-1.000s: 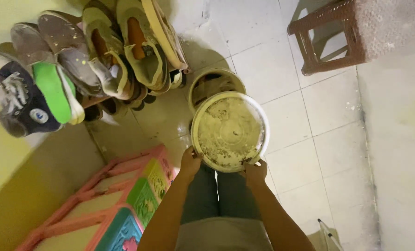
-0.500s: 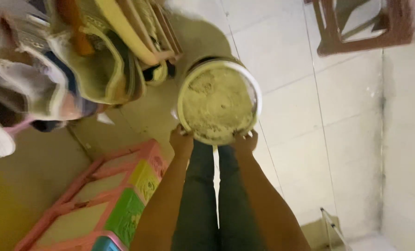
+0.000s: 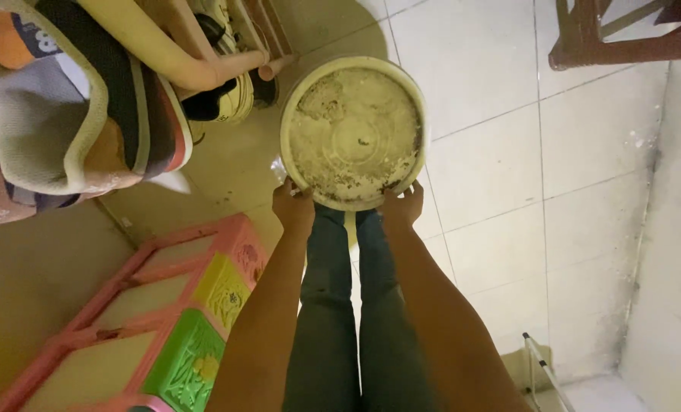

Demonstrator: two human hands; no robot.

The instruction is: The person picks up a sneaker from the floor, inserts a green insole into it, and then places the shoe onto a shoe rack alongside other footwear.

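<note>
Left hand (image 3: 293, 207) and right hand (image 3: 403, 206) each grip the near rim of the round bowl (image 3: 353, 131), fingers curled, above the tiled floor (image 3: 501, 145). Its crusted residue is possibly dough.

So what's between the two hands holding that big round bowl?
In the head view, the near rim of the bowl spans the gap between the left hand and right hand, with the person's legs below.

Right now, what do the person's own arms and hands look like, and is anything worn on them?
Both forearms are bare, with no sleeves in view. The left hand and right hand wear no gloves, and no rings, watch or bracelets can be seen. Below the arms, dark teal trousers cover the legs.
</note>
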